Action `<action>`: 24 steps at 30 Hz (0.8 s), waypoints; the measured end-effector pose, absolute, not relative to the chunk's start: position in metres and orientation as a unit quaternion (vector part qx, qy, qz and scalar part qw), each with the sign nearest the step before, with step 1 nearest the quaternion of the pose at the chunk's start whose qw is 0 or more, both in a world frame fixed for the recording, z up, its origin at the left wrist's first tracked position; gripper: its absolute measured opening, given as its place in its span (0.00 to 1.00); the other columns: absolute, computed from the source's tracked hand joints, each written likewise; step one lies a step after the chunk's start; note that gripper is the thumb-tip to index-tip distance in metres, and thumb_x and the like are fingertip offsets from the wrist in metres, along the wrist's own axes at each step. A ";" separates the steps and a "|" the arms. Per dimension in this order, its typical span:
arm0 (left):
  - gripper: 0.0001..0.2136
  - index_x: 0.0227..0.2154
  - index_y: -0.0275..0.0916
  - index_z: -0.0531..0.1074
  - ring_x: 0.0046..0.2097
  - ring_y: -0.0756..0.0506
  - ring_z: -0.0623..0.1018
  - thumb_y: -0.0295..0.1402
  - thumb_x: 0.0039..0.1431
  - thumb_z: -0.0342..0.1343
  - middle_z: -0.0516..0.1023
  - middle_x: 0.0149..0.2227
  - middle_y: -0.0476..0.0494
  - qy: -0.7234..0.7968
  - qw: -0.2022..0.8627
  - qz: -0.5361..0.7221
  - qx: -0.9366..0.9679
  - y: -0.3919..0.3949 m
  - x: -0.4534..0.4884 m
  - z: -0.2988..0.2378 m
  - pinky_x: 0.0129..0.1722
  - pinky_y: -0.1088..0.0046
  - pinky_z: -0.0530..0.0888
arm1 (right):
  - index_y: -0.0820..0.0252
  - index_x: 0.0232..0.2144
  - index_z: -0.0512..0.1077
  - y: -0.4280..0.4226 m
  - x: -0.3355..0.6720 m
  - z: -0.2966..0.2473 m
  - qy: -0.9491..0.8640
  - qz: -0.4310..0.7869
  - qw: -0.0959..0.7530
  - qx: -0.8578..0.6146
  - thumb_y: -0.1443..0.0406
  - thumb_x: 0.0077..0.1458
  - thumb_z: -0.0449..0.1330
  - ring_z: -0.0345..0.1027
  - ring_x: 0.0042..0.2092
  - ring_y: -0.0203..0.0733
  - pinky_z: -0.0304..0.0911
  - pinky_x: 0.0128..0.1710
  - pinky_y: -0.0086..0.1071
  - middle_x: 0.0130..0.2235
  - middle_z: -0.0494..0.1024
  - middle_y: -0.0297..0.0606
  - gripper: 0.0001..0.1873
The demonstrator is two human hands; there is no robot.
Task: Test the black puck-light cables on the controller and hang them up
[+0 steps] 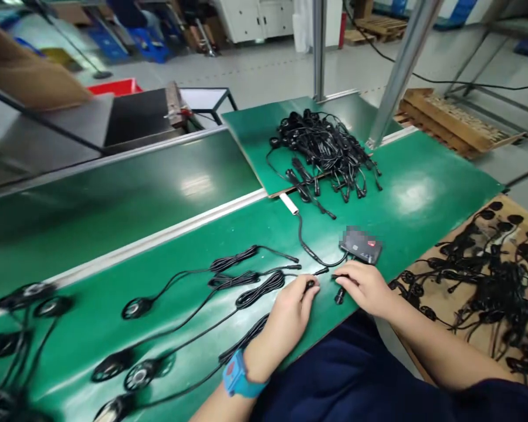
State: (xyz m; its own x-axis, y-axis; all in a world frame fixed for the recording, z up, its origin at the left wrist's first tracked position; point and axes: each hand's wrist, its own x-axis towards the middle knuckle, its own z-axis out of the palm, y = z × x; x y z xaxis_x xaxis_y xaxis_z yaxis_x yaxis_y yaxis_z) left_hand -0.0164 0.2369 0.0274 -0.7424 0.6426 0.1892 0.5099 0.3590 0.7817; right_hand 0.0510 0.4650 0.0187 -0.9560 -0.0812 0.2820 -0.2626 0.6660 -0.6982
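My left hand (290,310) rests on the green bench with its fingers pinched round a small black plug (310,285) at the end of a coiled black cable (260,291). A blue wristband (237,375) sits on that wrist. My right hand (364,286) lies just to the right, fingers curled on another black plug (339,295), close to a small black box (361,245) with a red mark. A cable with a white end (289,203) runs into that box.
Several round black discs with bundled leads (136,308) lie along the bench to the left. A heap of black cables (325,146) sits on a green board behind, another heap (488,269) on a cardboard sheet at right. A dark conveyor belt (114,193) runs behind a metal rail.
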 end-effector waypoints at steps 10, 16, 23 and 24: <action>0.06 0.40 0.39 0.74 0.35 0.45 0.80 0.33 0.71 0.54 0.80 0.34 0.45 0.839 -0.021 0.353 0.414 0.243 -0.015 0.021 0.37 0.69 0.77 | 0.57 0.45 0.77 0.466 0.052 0.016 -0.876 0.453 0.127 0.105 0.63 0.69 0.57 0.75 0.41 0.40 0.72 0.40 0.34 0.41 0.82 0.41 0.10; 0.09 0.33 0.38 0.73 0.33 0.44 0.76 0.32 0.71 0.53 0.75 0.30 0.46 0.857 -0.042 0.286 0.427 0.262 -0.014 0.026 0.36 0.66 0.73 | 0.56 0.48 0.77 0.468 0.054 0.015 -0.883 0.439 0.118 0.117 0.63 0.69 0.56 0.75 0.40 0.40 0.71 0.40 0.34 0.39 0.80 0.40 0.11; 0.11 0.31 0.38 0.73 0.33 0.44 0.73 0.29 0.71 0.50 0.74 0.29 0.45 0.861 -0.090 0.252 0.433 0.268 -0.009 0.025 0.35 0.66 0.69 | 0.56 0.48 0.77 0.469 0.053 0.017 -0.899 0.408 0.101 0.123 0.65 0.70 0.54 0.76 0.42 0.41 0.73 0.42 0.35 0.41 0.81 0.41 0.12; 0.12 0.31 0.38 0.73 0.33 0.44 0.73 0.28 0.71 0.50 0.74 0.29 0.45 0.860 -0.097 0.246 0.436 0.269 -0.008 0.026 0.35 0.66 0.68 | 0.56 0.48 0.78 0.469 0.053 0.018 -0.898 0.410 0.095 0.126 0.65 0.70 0.54 0.76 0.42 0.41 0.73 0.43 0.35 0.42 0.82 0.40 0.12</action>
